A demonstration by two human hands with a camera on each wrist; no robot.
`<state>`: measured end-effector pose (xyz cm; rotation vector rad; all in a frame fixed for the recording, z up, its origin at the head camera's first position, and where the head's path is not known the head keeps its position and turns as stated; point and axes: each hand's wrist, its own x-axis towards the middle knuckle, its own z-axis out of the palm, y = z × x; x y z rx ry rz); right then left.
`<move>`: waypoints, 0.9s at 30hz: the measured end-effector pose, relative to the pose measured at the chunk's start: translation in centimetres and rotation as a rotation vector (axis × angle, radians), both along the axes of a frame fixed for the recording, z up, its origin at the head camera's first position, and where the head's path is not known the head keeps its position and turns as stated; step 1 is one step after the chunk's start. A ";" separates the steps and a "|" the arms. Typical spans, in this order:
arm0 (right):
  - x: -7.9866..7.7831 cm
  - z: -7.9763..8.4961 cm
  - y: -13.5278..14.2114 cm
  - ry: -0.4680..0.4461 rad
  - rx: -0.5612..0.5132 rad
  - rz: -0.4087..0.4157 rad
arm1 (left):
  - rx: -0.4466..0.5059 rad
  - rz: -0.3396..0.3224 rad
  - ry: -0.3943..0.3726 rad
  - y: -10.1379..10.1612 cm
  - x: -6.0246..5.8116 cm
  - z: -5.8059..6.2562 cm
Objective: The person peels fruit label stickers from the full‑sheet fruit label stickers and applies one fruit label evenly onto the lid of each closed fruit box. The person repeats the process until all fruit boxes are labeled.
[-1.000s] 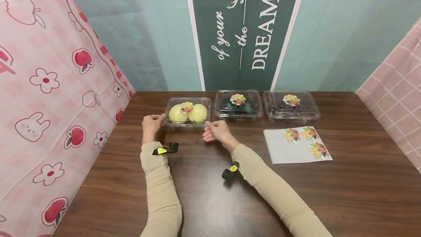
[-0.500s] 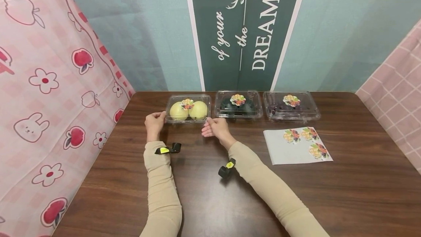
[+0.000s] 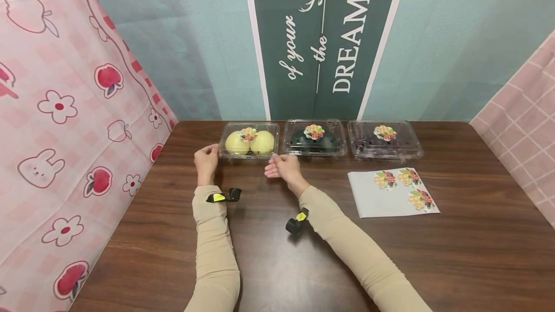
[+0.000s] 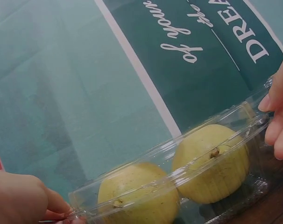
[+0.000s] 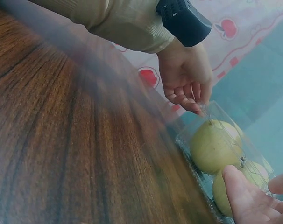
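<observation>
A clear plastic clamshell box (image 3: 249, 156) with two round yellow pears (image 3: 237, 143) stands at the back left of the table. Its shut lid bears a fruit-print sticker (image 3: 248, 134). My left hand (image 3: 206, 159) pinches the box at its left front corner. At the right front corner my right hand (image 3: 284, 167) holds the rim between thumb and forefinger, its other fingers stretched out below. Both pears, with their stems, show up close in the left wrist view, along with the transparent rim (image 4: 167, 182). The right wrist view looks along the box (image 5: 190, 172) from its right end.
To the right stand a clamshell box of dark green contents (image 3: 315, 146) and another with dark purple fruit (image 3: 385, 146), each with a sticker. A white sticker sheet (image 3: 368, 196) with three stickers lies in front of them. A cloth-covered wall (image 3: 208, 61) rises behind the table.
Both hands have slid the pear box back toward the wall and slightly right, level with the other two boxes. The sticker sheet and other boxes have stayed in place.
</observation>
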<state>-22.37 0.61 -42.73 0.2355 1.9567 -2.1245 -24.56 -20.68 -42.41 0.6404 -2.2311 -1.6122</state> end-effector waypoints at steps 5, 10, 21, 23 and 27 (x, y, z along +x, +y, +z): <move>-0.2 -0.1 0.0 0.006 -0.013 -0.003 | 0.063 0.003 0.016 0.3 -0.2 -0.1; -0.4 -0.2 0.0 0.016 -0.022 -0.014 | 0.086 0.004 0.010 0.4 -0.3 -0.1; -0.4 -0.4 0.1 0.024 -0.027 -0.017 | 0.097 -0.006 0.005 0.4 -0.3 -0.1; -0.3 -0.4 0.2 0.018 -0.027 -0.004 | 0.093 -0.001 0.007 0.4 -0.4 -0.1; 0.1 -0.2 0.6 0.018 0.010 0.066 | -0.035 0.002 -0.010 0.5 -0.2 0.2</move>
